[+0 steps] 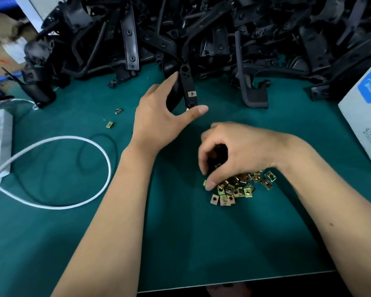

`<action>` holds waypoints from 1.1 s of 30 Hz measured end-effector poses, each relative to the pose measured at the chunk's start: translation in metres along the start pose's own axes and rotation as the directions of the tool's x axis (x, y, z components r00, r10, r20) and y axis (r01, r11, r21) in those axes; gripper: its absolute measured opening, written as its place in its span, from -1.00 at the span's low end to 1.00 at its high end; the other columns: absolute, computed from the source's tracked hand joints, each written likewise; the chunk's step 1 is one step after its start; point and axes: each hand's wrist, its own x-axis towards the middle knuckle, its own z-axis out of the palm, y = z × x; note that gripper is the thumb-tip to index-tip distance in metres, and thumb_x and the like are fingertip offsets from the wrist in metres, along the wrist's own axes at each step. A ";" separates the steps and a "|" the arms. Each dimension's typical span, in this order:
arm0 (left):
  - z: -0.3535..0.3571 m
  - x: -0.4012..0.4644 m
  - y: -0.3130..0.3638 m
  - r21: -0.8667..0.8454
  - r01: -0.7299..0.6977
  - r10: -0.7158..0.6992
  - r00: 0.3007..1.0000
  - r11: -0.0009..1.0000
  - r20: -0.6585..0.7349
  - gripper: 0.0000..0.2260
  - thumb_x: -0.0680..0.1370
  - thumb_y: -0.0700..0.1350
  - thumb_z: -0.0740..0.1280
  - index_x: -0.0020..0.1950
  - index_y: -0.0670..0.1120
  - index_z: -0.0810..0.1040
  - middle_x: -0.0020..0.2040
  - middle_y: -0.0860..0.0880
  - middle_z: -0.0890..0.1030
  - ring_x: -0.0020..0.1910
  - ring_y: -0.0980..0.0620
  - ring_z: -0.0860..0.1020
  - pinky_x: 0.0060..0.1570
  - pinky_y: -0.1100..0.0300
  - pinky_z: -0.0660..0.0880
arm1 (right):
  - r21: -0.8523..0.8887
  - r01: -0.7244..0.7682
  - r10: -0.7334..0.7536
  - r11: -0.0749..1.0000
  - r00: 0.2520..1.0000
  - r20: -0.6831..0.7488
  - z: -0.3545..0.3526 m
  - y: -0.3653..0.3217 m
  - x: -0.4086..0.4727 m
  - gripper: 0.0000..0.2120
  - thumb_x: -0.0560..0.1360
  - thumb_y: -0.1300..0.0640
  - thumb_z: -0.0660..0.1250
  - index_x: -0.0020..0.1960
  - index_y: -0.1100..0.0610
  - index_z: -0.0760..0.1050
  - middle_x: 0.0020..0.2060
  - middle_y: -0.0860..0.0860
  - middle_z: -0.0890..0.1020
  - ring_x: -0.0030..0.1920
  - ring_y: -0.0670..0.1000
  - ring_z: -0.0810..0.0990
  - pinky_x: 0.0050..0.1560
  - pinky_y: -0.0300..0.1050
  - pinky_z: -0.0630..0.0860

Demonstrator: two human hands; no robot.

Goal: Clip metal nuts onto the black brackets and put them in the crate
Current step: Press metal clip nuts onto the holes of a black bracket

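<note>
right hand (229, 155) curled over loose brass-coloured square metal clip nuts (236, 188), fingertips closing on 1 | left hand (159, 116) clamped round long black plastic bracket (187, 86), 1 nut already clipped | best picked singly, slid squarely on | crate unseen

A heap of brackets (201, 35) lies across the back of the table (201, 243), and a pile of nuts (236, 187) sits nearer the front, right of centre. Two loose nuts (114, 117) lie to the left, a looped cable (77, 172) further left, and a box (364, 116) stands at the right edge.
</note>
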 end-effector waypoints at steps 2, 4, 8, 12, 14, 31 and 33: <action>0.001 0.000 0.000 0.008 -0.002 0.002 1.000 1.000 0.001 -0.13 0.36 0.43 0.46 0.58 0.06 0.39 0.29 0.07 0.56 0.31 0.12 0.48 0.22 0.46 0.27 | -0.026 -0.016 0.016 1.000 1.000 0.008 0.003 -0.003 0.002 -0.73 0.26 -0.26 0.61 -0.19 -0.17 0.65 -0.19 -0.26 0.59 -0.05 -0.14 0.55 0.00 -0.03 0.53; 0.001 -0.001 0.001 0.011 -0.009 0.009 1.000 1.000 0.013 -0.13 0.36 0.44 0.45 0.58 0.07 0.39 0.28 0.05 0.57 0.31 0.10 0.49 0.27 0.32 0.34 | -0.035 -0.013 0.014 0.999 0.999 0.036 0.004 -0.005 0.002 -0.79 0.30 -0.20 0.62 -0.19 -0.16 0.65 -0.19 -0.25 0.58 -0.04 -0.13 0.55 0.02 0.00 0.54; 0.001 -0.001 0.000 0.014 -0.016 0.015 0.999 1.000 0.043 -0.14 0.37 0.42 0.47 0.58 0.06 0.38 0.28 0.04 0.57 0.31 0.08 0.50 0.32 0.20 0.41 | -0.005 0.014 -0.013 1.000 0.998 0.064 0.006 -0.011 0.001 -0.86 0.38 -0.01 0.61 -0.20 -0.06 0.65 -0.21 -0.16 0.62 -0.08 -0.10 0.60 -0.02 -0.03 0.54; 0.001 0.001 0.003 0.018 -0.015 0.014 0.999 1.000 0.049 -0.11 0.32 0.41 0.40 0.58 0.03 0.40 0.30 -0.03 0.58 0.31 0.03 0.52 0.30 0.26 0.38 | 0.344 0.103 -0.076 0.933 0.993 -0.090 -0.001 -0.011 -0.002 -0.90 0.48 0.24 0.55 -0.07 0.20 0.64 -0.18 0.05 0.69 -0.19 -0.13 0.62 -0.12 -0.27 0.53; 0.001 0.000 0.003 0.006 -0.051 0.051 0.997 0.999 0.059 -0.12 0.31 0.34 0.37 0.58 -0.01 0.40 0.27 -0.08 0.59 0.28 -0.02 0.54 0.26 0.28 0.37 | 0.538 0.193 -0.010 0.821 0.946 -0.324 -0.005 -0.006 -0.001 -0.91 0.52 0.34 0.47 0.01 0.30 0.61 -0.18 0.25 0.65 -0.24 -0.02 0.58 -0.20 -0.22 0.51; 0.013 -0.006 0.018 -0.089 -0.166 0.181 0.962 0.982 0.206 -0.08 0.32 0.44 0.46 0.60 0.08 0.36 0.26 0.07 0.57 0.28 0.13 0.52 0.34 0.08 0.47 | 0.855 0.391 0.690 0.342 0.513 -0.511 -0.002 0.032 0.012 -0.89 0.54 0.40 0.42 -0.05 0.25 0.68 -0.15 0.12 0.74 -0.10 0.02 0.74 -0.06 -0.16 0.65; 0.013 -0.006 0.018 -0.077 -0.176 0.189 0.958 0.981 0.218 -0.08 0.32 0.45 0.46 0.60 0.11 0.36 0.25 0.07 0.57 0.27 0.13 0.52 0.33 0.07 0.48 | 0.846 0.397 0.687 0.355 0.503 -0.524 -0.001 0.032 0.013 -0.88 0.55 0.42 0.40 -0.04 0.26 0.68 -0.11 0.15 0.74 -0.09 0.02 0.74 -0.05 -0.16 0.65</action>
